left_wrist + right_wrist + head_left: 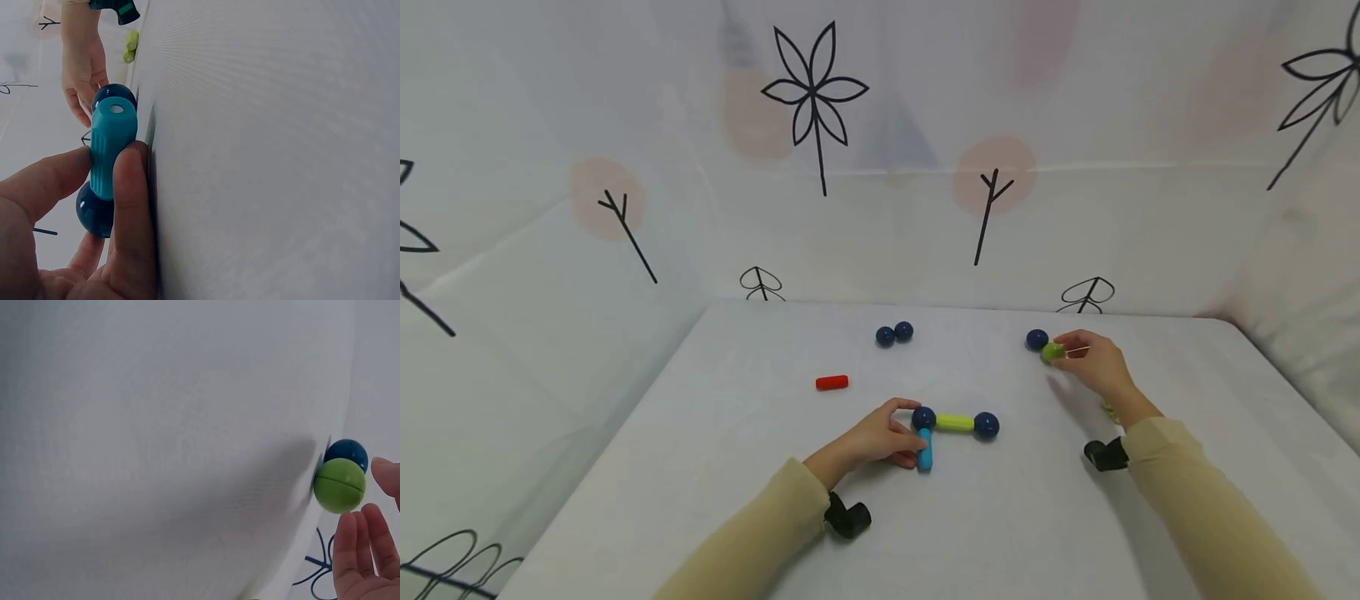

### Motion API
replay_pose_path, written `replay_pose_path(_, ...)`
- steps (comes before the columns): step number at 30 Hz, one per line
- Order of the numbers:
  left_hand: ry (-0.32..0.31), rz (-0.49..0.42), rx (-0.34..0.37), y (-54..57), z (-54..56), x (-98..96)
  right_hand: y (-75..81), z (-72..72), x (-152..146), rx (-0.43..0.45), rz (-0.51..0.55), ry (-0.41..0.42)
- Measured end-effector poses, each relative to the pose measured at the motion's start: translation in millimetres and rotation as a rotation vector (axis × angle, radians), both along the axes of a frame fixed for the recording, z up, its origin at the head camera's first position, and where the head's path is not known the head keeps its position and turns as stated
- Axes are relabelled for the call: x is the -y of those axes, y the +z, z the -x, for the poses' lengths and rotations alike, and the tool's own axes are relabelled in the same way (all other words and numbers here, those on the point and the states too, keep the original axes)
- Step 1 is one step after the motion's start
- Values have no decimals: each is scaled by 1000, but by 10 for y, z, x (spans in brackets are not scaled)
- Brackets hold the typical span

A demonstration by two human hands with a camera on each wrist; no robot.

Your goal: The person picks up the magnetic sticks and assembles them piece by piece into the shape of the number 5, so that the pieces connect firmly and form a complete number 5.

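Observation:
My left hand (880, 435) pinches a light-blue rod (925, 450) between thumb and finger. That rod joins a dark-blue ball (923, 418), which the index finger touches. From this ball a yellow-green rod (955, 423) runs right to another dark-blue ball (987, 426). Farther back on the right, my right hand (1101, 367) reaches to a green ball (339, 487). Its fingers (350, 550) are extended at the ball's side, while the thumb stands apart from it. A dark-blue ball (347, 454) sits right beside the green one.
Two dark-blue balls (894, 334) sit together at the back of the white table (700, 467). A red rod (832, 382) lies left of centre. Yellow-green pieces (130, 45) lie near the right forearm, partly hidden in the head view. A printed cloth (880, 225) stands behind.

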State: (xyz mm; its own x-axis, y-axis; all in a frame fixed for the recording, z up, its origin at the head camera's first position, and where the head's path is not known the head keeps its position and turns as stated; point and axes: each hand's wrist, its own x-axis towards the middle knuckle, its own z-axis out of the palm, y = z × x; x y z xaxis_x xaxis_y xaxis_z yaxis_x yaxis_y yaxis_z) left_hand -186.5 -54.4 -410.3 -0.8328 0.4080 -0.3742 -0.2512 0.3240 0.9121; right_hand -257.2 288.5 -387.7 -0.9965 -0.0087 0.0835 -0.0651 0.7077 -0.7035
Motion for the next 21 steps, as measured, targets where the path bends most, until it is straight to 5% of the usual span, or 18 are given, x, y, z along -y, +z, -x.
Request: replay_pose_path(21, 11, 11, -2, -9, -11, -18, -49, 57, 61, 138, -31, 114)
